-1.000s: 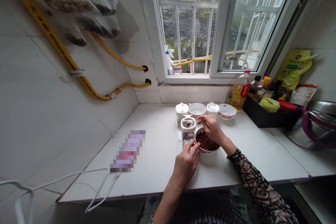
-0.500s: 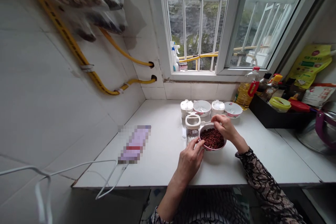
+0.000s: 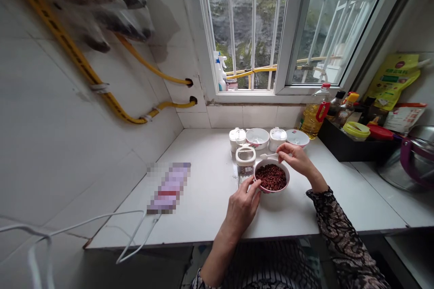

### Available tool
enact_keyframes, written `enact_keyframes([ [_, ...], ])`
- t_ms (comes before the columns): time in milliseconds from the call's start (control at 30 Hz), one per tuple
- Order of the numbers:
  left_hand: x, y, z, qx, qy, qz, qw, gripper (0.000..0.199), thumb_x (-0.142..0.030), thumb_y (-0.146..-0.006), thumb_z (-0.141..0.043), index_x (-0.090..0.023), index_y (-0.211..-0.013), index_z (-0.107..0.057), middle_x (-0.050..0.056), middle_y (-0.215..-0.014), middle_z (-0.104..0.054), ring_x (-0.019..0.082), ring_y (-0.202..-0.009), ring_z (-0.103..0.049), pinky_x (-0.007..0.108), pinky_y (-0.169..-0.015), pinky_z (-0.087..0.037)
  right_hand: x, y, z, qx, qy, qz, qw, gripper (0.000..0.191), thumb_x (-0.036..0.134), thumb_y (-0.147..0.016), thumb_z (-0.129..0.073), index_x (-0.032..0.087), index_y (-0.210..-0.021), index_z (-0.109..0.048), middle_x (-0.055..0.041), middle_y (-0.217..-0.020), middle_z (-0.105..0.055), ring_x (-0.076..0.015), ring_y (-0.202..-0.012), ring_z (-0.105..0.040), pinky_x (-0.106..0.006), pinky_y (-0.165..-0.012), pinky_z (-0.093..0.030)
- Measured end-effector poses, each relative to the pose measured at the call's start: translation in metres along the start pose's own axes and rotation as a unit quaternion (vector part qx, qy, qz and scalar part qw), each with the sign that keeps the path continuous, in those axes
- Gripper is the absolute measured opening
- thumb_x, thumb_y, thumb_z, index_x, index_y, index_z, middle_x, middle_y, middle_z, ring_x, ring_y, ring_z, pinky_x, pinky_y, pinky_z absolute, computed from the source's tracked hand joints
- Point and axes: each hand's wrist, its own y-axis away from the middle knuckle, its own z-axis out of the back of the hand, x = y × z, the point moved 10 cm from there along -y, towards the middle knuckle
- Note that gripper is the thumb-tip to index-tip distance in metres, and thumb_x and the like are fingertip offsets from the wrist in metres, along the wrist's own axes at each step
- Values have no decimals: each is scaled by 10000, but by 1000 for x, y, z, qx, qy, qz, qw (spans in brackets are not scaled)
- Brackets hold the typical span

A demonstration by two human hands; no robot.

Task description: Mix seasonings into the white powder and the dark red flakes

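My left hand (image 3: 241,204) grips the left rim of a white bowl (image 3: 276,190) on the counter. Dark red dried peppercorns (image 3: 271,176), or something like them, fill much of it. Above the bowl's far edge, my right hand (image 3: 298,162) pinches the handle of a small white spoon (image 3: 266,156), its head pointing left. Just beyond my left fingers stands a clear jar (image 3: 245,168) with a cream rim. What the jar holds is hard to make out.
Two white lidded jars (image 3: 278,139) and two white bowls (image 3: 257,139) line the back. An oil bottle (image 3: 314,115) stands beside a black box (image 3: 339,144) of condiments; a metal pot (image 3: 393,174) is at right. A blurred purple object (image 3: 171,187) with a white cable lies left.
My right hand has lifted slightly and moved right of the bowl's contents, bringing the spoon over the far rim. My left hand stays on the bowl. The view has shifted a little.
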Motion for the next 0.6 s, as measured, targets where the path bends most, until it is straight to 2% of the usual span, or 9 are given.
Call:
enact_keyframes([
  [233, 1, 0, 1, 0, 1, 1, 1000, 349, -135, -912, -529, -215, -1252, -535, 111, -1213, -639, 220, -1079, -668, 311, -835, -599, 5, 1, 9, 0, -48, 10, 999, 138, 305, -815, -552, 191, -787, -625, 12, -595, -631, -148, -559, -599, -286, -606, -477],
  [333, 1, 0, 1, 1, 3, 3, 1000, 355, -137, -910, -533, -223, -1255, -539, 106, -1211, -641, 220, -1074, -670, 314, -835, -600, 1, 1, 9, 0, -36, 4, 999, 140, 295, -814, -559, 191, -775, -644, 9, -584, -636, -151, -557, -596, -282, -588, -474],
  [500, 1, 0, 0, 6, 7, 4, 1000, 357, -131, -913, -521, -219, -1258, -537, 105, -1214, -637, 217, -1087, -663, 313, -847, -595, -11, 0, -24, 70, 20, -9, 997, 140, 205, -788, -542, 188, -715, -660, 22, -506, -616, -130, -486, -549, -252, -545, -431],
  [600, 1, 0, -1, 5, 8, 2, 1000, 348, -132, -915, -519, -210, -1254, -535, 110, -1214, -636, 219, -1083, -664, 318, -839, -596, -16, -1, -35, 73, -6, -21, 997, 150, 214, -796, -528, 189, -720, -654, 25, -504, -616, -125, -481, -540, -235, -521, -415],
])
